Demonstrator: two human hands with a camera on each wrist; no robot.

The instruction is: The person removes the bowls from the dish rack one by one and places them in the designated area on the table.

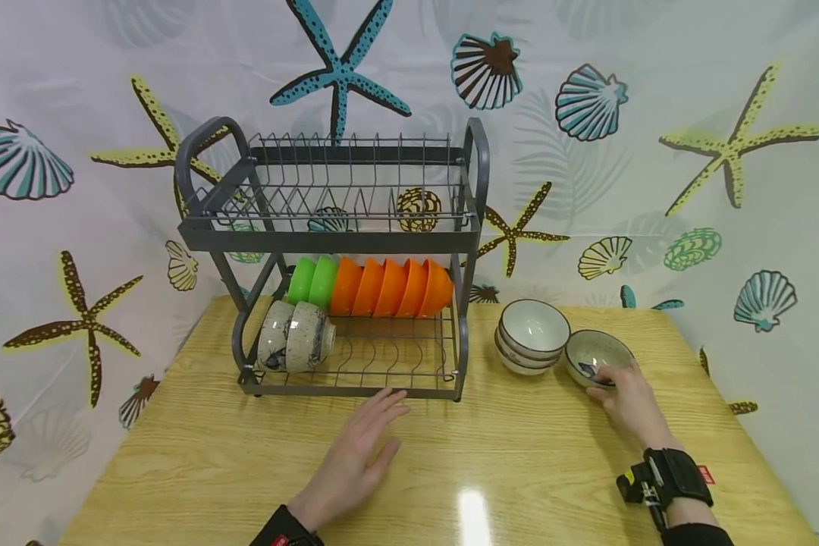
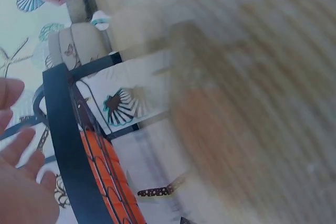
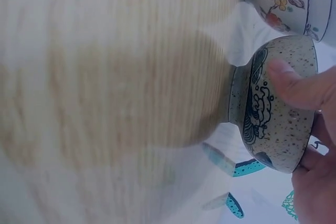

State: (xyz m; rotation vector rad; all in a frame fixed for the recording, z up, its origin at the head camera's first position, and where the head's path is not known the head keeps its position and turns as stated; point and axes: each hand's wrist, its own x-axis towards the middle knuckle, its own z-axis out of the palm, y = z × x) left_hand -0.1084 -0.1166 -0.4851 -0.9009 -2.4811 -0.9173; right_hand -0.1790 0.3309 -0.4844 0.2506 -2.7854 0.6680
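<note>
My right hand (image 1: 626,402) pinches the near rim of a speckled grey bowl (image 1: 598,350) with a dark blue pattern. In the right wrist view the thumb presses the outer wall of this bowl (image 3: 281,114), and the fingers reach over the rim. Just left of it stands a stack of white bowls (image 1: 534,330), with painted fruit and leaves seen on the side. My left hand (image 1: 352,459) holds nothing; its fingers are extended near the front edge of the dark two-tier dish rack (image 1: 355,392).
On the rack's lower tier, green bowls (image 1: 312,282) and several orange bowls (image 1: 390,288) stand on edge in a row at the back. Two speckled bowls (image 1: 293,337) stand on edge at the front left. A shell-patterned cloth (image 1: 409,68) hangs behind the wooden table (image 1: 198,455).
</note>
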